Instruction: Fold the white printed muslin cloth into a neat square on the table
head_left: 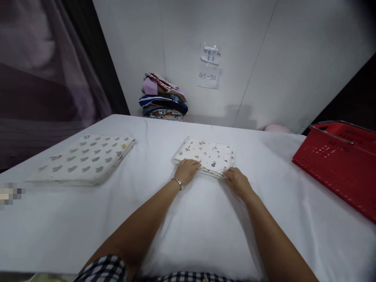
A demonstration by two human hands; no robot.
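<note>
A white cloth with small scattered prints lies folded into a neat, layered rectangle in the middle of the table. At its near left edge, my left hand is closed over the layers, with a bracelet on the wrist. My right hand grips the near right corner, its fingers bent around the fold. Parts of the fingertips of both hands are hidden. Farther left lies a larger folded cloth, white with grey heart-like shapes, apart from both hands.
A red plastic basket with a metal handle stands at the right. Folded fabrics are piled in a stack against the wall. Paper signs hang above. A white sheet covers the table, and a dark curtain hangs at left.
</note>
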